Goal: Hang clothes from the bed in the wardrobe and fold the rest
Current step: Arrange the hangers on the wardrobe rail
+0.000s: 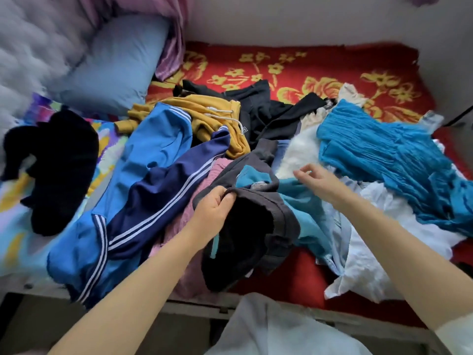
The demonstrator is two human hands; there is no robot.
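Left hand [213,210] gripping dark garment [245,226], its label [257,186] unreadable; right hand [316,180] loose

single head-worn wide-angle view, looking forward and steeply down, close over the bed [332,70] from its near edge.

Lighting is soft, even daylight with no glare; its source is outside the view. Shadows are faint, deepest in the folds of the dark garment [245,226]. Colours are saturated on the red blanket [332,70]. Motion blur smears the left edge, including the black cloth [56,170] and the pillow [112,67]. Wide-angle distortion bends the bed frame [194,307] and stretches both forearms at the corners.
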